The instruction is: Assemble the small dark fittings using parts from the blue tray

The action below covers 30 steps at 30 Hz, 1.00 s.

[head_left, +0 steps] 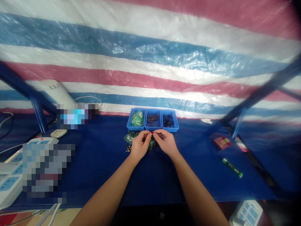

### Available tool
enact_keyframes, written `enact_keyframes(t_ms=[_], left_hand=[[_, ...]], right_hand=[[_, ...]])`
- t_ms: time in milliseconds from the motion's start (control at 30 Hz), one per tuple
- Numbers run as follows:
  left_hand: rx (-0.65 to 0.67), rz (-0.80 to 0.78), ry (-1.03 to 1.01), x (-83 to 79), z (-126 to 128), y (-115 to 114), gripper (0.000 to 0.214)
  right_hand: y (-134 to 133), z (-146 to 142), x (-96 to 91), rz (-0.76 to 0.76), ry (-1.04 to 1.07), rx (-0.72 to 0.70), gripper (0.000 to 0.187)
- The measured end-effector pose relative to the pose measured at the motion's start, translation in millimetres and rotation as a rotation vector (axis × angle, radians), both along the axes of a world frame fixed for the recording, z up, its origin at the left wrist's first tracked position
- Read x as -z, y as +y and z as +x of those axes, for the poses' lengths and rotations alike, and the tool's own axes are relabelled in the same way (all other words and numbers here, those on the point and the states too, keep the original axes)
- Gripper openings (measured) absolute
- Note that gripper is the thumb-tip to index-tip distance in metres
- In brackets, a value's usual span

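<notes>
My left hand (141, 144) and my right hand (166, 142) meet in front of the blue bins, fingertips pinched close together. Whatever lies between the fingers is too small to make out. Under and behind the hands is a pile of green packets (130, 137) with small brass-coloured parts (128, 148) at its left side. Just beyond stand three joined blue bins. The left bin (135, 128) holds green and clear packets, the middle bin (153, 128) small brass-coloured metal parts, and the right bin (170, 129) small black parts.
White power strips (9, 185) lie along the left edge, beside blurred-out items. A white cylinder (57, 94) leans at the back left. On the right are a red box (222, 142) and a green tube-like packet (232, 168). Blue frame bars (256, 91) flank the table; a striped sheet hangs behind.
</notes>
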<state>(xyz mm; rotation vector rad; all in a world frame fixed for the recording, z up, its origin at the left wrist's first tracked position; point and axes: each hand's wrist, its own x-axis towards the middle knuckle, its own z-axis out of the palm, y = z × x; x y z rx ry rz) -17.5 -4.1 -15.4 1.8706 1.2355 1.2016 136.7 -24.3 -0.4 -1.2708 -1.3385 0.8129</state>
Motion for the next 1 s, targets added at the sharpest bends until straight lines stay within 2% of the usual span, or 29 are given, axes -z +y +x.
enact_keyframes(t_ms=[133,233,433,633,1000], left_hand=[[0.092,-0.004,-0.037,0.2,-1.4,-0.7,0.030],[0.158,0.025,0.006,0.8,-2.3,-1.3,0.037],[0.167,0.165,0.176,3.3,-4.4,-0.7,0.041],[0.116,0.227,0.188,6.1,-4.2,3.0,0.037],[-0.025,0.065,0.110,0.6,-1.1,-0.4,0.031]], right_hand=[[0.4,0.3,-0.3,-0.011,0.005,-0.002,0.025],[0.3,-0.5,0.9,-0.015,0.007,-0.023,0.025],[2.0,-2.8,6.8,-0.069,0.113,-0.094,0.028],[1.6,-3.4,3.3,-0.073,0.164,-0.041,0.027],[3.5,0.9,0.4,-0.086,0.176,0.005,0.029]])
